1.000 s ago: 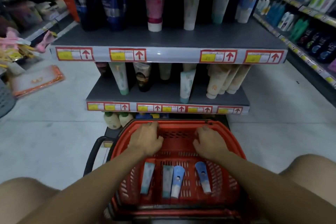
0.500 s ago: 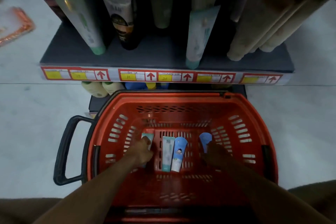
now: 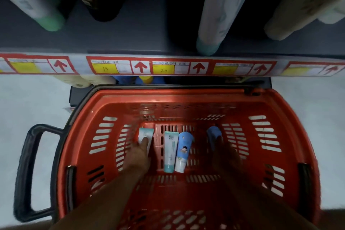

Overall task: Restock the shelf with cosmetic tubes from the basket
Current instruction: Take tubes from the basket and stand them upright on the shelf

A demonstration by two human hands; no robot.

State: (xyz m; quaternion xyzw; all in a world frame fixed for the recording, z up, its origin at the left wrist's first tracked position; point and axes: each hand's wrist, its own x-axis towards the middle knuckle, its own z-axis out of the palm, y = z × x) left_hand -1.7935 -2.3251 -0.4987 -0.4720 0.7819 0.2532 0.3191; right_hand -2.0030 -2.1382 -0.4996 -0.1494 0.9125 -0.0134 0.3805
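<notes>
A red basket (image 3: 186, 92) stands on the floor below the shelf (image 3: 130, 39). Several tubes lie on its bottom. My left hand (image 3: 138, 157) reaches into the basket and grips a white-and-teal tube (image 3: 146, 132) at the left, one finger lying along its top. My right hand (image 3: 225, 157), deep in shadow, holds the lower end of a blue tube (image 3: 214, 132) at the right. Between my hands, untouched, lie a teal-capped white tube (image 3: 169, 151) and a blue tube with a cartoon figure (image 3: 183, 147).
The shelf's price strip (image 3: 168, 66) with red arrows runs across just above the basket. Standing tubes line the shelf: a green-capped one (image 3: 50, 22), a dark one (image 3: 97, 2), a pale teal-capped one (image 3: 214, 24), beige ones (image 3: 291, 15). The black basket handle (image 3: 24, 173) sticks out left.
The camera has dropped closer to the basket. Both hands moved from the basket's far rim down to the bottom and settled on the outer two tubes.
</notes>
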